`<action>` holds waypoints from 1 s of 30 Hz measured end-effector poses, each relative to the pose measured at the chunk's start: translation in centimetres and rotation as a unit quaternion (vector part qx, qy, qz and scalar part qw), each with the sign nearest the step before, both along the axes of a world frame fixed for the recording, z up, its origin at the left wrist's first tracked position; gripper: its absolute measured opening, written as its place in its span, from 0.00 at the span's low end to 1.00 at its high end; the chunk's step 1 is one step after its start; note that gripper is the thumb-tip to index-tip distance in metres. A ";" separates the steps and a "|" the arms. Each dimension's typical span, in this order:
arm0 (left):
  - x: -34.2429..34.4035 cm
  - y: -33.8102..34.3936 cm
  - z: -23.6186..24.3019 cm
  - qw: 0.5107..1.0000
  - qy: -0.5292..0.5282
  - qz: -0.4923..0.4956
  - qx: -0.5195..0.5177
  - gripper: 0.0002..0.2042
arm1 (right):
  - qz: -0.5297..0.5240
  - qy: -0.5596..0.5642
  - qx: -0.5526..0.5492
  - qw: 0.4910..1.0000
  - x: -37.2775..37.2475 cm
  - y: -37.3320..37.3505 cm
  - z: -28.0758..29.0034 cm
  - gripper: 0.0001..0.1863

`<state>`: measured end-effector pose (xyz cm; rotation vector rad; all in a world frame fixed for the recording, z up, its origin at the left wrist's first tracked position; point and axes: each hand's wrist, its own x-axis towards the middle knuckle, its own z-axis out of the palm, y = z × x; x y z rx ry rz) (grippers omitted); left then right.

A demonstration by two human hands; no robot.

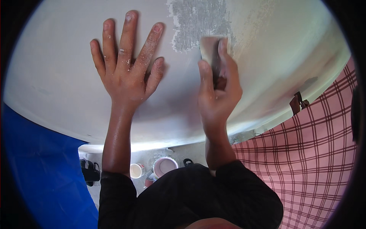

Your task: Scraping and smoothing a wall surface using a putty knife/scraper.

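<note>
My left hand (127,72) lies flat on a large, curved, pale panel (65,65), its fingers spread and flecked with white residue. To its right, my right hand (220,87) grips a flat, greyish rectangular piece (208,47) between thumb and fingers. Motion blur hides whether that piece is a scraper or a sanding pad. Its far edge meets the lower part of a rough grey patch (200,21) on the panel. Part of the piece is covered by my fingers.
A blue sheet (38,164) hangs at the left, and a pink checked cloth (305,152) at the right. Below the panel, a small white tub (136,170) and a larger pinkish bucket (166,165) stand on the floor. A dark object (89,170) lies farther left.
</note>
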<state>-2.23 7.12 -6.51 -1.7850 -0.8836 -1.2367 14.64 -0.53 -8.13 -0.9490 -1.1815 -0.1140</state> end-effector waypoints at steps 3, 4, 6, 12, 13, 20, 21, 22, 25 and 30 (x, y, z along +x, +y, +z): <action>-0.7 0.4 -0.4 1.000 0.001 -0.005 -0.006 0.23 | -0.024 -0.036 0.030 0.999 -0.2 1.0 1.2 0.24; -1.0 0.5 -0.4 1.000 -0.001 -0.009 -0.006 0.23 | -0.048 -0.072 0.041 0.995 -0.3 1.1 1.3 0.24; -1.5 0.7 -0.4 1.000 -0.007 -0.013 0.003 0.23 | -0.027 -0.053 0.012 0.998 -0.8 0.0 -0.2 0.24; -3.3 0.8 -0.7 1.000 -0.011 -0.016 0.012 0.23 | 0.025 -0.061 -0.017 0.998 -2.1 -0.2 -1.4 0.24; -3.6 0.7 -0.8 1.000 -0.012 -0.013 0.013 0.23 | 0.035 -0.057 -0.020 0.998 -2.3 -0.3 -1.5 0.24; -5.3 0.2 -1.4 1.000 -0.019 -0.009 0.020 0.23 | 0.046 -0.063 -0.028 0.997 -3.7 -0.8 -2.3 0.24; -5.5 0.1 -1.5 1.000 -0.020 -0.013 0.019 0.24 | 0.046 -0.059 -0.026 0.997 -4.0 -0.9 -2.5 0.23; -5.8 -0.1 -1.4 1.000 -0.020 -0.011 0.018 0.24 | 0.046 -0.055 -0.024 0.997 -4.2 -1.0 -2.6 0.23; -5.8 -0.5 -1.1 1.000 -0.018 -0.001 0.008 0.23 | 0.041 -0.050 -0.024 0.998 -4.5 -0.9 -2.6 0.23; -5.5 -0.3 -1.3 0.999 -0.034 -0.018 -0.008 0.21 | 0.002 -0.062 0.012 0.998 -4.7 0.2 -0.9 0.24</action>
